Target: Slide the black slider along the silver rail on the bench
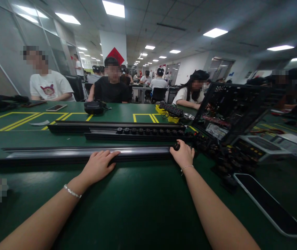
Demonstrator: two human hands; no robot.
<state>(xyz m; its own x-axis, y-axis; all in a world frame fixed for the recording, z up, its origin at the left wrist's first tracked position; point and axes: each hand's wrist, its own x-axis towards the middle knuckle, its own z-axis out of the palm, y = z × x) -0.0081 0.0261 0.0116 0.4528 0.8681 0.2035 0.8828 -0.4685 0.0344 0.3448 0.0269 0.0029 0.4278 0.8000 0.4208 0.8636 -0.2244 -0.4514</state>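
Black rail [143, 153] | left hand [98, 166] palm-down atop, grip apart | right hand [183, 155] clamped on dark piece [176, 147]

You have a green table [138, 205] before you, with yellow lines [152, 118] across its far part. A near rail [59, 153], long and dark with a silvery channel, lies left to right; beyond it come a middle rail [100, 136] holding a row of round black parts [151, 131] and a far rail [69, 128]. At far left you have a pale-edged phone [57, 108] and a black case [95, 107]. To your right stands an open computer case [229, 111], beside a heap of black parts [235, 159]; a white-edged dark slab [268, 205] lies near right.
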